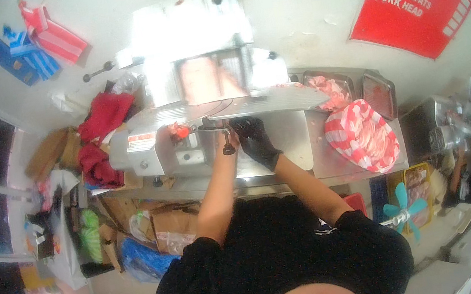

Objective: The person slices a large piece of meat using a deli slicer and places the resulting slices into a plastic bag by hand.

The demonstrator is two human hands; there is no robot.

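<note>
A stainless-steel meat-cutting machine (276, 102) stands before me, its upper part washed out by glare. My left forearm (216, 184) is bare and reaches under the front edge of the machine's metal table. The left hand is mostly hidden there, behind a black knob on a threaded rod (228, 149). Beside it, my right hand (256, 141) wears a black glove, its fingers bent up against the underside of the table edge. What either hand grips is hidden. Reddish meat scraps (177, 131) sit left of the hands. A pale pink shape (199, 79) shows above the table, blurred.
On the right lie a red-and-white bag of pale meat (373, 135), a tray of meat pieces (331, 89) and another tray (378, 93). Dark red cloth (107, 111) is heaped left. Below are cardboard boxes (174, 227) and a teal-bladed fan (403, 213). Another person (465, 185) is far right.
</note>
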